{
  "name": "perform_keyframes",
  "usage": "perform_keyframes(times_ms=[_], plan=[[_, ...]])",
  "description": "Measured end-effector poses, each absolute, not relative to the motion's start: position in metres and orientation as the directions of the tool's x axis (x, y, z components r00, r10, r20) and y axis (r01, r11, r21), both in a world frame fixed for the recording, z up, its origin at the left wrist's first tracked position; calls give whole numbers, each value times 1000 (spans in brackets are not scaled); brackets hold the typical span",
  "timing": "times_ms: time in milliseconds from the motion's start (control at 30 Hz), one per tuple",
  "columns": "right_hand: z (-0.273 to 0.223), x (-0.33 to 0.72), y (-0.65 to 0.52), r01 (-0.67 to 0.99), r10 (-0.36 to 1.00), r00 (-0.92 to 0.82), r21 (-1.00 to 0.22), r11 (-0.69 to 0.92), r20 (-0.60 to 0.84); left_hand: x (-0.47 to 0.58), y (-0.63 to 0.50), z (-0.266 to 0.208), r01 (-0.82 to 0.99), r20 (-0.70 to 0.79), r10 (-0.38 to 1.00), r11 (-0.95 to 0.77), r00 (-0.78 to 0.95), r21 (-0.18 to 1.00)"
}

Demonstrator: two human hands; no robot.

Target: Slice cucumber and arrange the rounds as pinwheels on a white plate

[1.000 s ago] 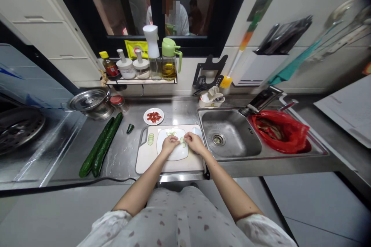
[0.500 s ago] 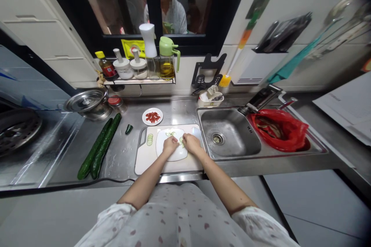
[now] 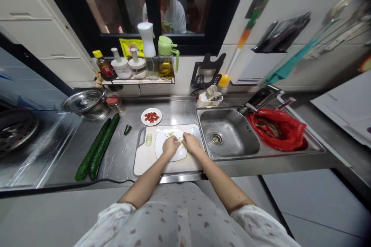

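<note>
My left hand (image 3: 170,146) and my right hand (image 3: 191,144) face each other low over a white plate (image 3: 176,156), fingertips close together. A pale green cucumber slice (image 3: 180,141) shows between them, pinched by my right fingers. The left fingers are pressed together beside it, and whatever they hold is too small to make out. Further thin cucumber slices (image 3: 169,133) lie toward the plate's far edge. Beneath the plate is a cutting board (image 3: 141,164), with a short row of cucumber slices (image 3: 148,139) on its left part.
Left of the board lie two long cucumbers (image 3: 100,148) and a cut cucumber end (image 3: 127,129). A small plate of red chopped pieces (image 3: 151,117) stands behind it. To the right are the sink (image 3: 232,135) and a red plastic bag (image 3: 278,131). A lidded pot (image 3: 85,104) stands back left.
Both hands stay over the plate. My left fingertips have come slightly nearer to the right ones and the cucumber slice. The whole view has shifted a little.
</note>
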State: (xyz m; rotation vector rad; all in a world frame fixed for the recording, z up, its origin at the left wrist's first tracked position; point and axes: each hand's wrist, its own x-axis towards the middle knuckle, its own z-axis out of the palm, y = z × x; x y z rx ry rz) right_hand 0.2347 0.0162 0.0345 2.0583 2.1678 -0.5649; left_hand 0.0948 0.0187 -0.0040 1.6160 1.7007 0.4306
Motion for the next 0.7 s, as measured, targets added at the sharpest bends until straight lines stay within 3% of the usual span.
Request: perform_keyframes(times_ms=[500, 700], plan=[[25, 245, 14, 952, 955, -71, -307, -21, -287, 98, 19, -5, 736, -291, 955, 154, 60, 659], [24, 244, 15, 957, 952, -62, -289, -28, -299, 99, 15, 0, 772, -280, 957, 123, 73, 624]])
